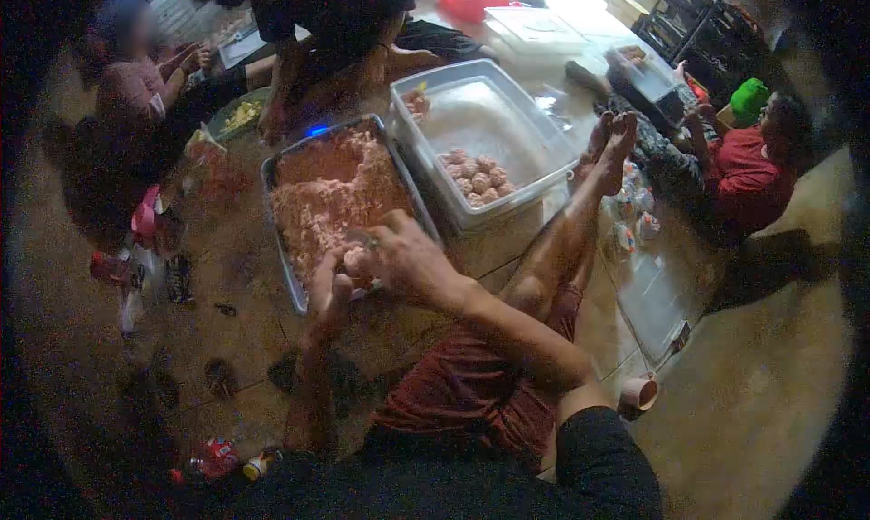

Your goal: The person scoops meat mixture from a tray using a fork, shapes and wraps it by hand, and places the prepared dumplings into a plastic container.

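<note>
Pink lump (354, 261) clasped between left hand (328, 280) and right hand (406, 254), over near end of tub (279, 244), roundish, long axis unclear, tub stretching away leftward, clear bin (489, 108) right of tub

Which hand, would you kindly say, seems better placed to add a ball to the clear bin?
Probably the right hand: it is nearer the clear bin and its balls; the left hand is farther away.

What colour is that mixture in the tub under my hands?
The mixture is pink, seen in the head view, the only one.
</note>
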`<action>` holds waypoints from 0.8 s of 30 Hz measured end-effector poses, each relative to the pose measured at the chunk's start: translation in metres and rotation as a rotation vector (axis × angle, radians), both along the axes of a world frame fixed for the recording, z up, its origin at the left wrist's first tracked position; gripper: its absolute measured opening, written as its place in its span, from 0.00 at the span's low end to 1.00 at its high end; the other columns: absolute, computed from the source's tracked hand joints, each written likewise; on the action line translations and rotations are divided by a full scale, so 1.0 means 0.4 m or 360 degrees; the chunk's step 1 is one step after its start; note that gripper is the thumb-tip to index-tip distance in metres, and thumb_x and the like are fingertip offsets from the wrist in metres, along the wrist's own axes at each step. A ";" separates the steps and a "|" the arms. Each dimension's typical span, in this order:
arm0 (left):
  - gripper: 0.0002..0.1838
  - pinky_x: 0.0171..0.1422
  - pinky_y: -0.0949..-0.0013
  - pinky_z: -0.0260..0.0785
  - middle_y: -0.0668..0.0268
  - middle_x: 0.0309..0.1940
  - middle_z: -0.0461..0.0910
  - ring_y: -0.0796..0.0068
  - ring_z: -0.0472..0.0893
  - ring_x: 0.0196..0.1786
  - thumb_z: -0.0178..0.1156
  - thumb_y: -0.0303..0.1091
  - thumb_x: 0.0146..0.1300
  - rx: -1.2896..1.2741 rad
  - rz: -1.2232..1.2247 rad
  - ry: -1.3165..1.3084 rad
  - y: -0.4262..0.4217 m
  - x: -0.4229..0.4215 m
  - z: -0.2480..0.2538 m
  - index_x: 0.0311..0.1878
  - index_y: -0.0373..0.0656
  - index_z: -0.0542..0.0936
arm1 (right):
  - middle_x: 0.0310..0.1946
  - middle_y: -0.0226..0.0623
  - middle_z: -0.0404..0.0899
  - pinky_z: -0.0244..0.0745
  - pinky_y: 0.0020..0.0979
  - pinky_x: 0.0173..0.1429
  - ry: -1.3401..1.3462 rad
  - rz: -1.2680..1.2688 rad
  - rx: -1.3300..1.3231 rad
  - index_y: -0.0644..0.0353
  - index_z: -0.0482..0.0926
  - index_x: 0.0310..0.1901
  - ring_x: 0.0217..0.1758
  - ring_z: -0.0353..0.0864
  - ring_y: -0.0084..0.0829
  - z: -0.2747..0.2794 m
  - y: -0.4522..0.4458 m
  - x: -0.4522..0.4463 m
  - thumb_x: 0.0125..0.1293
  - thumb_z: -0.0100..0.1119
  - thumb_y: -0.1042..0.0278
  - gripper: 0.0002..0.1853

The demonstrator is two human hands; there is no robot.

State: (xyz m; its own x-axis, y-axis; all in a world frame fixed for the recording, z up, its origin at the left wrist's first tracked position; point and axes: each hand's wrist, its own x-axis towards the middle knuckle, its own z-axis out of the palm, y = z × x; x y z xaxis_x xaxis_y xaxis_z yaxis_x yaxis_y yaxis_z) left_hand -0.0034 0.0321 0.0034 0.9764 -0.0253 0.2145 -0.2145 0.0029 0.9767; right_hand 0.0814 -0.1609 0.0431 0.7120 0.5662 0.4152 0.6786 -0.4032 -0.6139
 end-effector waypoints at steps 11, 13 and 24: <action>0.29 0.60 0.66 0.75 0.61 0.53 0.80 0.71 0.81 0.52 0.67 0.45 0.70 -0.0026 0.0313 -0.0027 -0.053 -0.038 0.077 0.67 0.37 0.74 | 0.36 0.51 0.82 0.78 0.44 0.48 -0.0117 -0.0156 -0.0006 0.60 0.79 0.50 0.42 0.83 0.51 0.108 -0.167 0.330 0.64 0.63 0.68 0.14; 0.20 0.54 0.67 0.76 0.65 0.46 0.81 0.72 0.82 0.47 0.67 0.38 0.68 -0.0098 0.0105 0.0173 -0.030 -0.059 0.043 0.59 0.39 0.80 | 0.39 0.50 0.85 0.79 0.44 0.49 -0.0115 -0.0250 -0.0286 0.61 0.81 0.47 0.44 0.85 0.50 0.057 -0.217 0.488 0.64 0.64 0.65 0.13; 0.17 0.49 0.69 0.75 0.67 0.40 0.83 0.77 0.82 0.42 0.69 0.38 0.66 -0.0066 -0.0019 0.0566 -0.053 -0.116 0.045 0.53 0.39 0.82 | 0.47 0.52 0.85 0.78 0.47 0.57 0.0581 -0.0165 -0.0974 0.60 0.81 0.55 0.49 0.85 0.51 -0.036 -0.220 0.671 0.78 0.45 0.48 0.24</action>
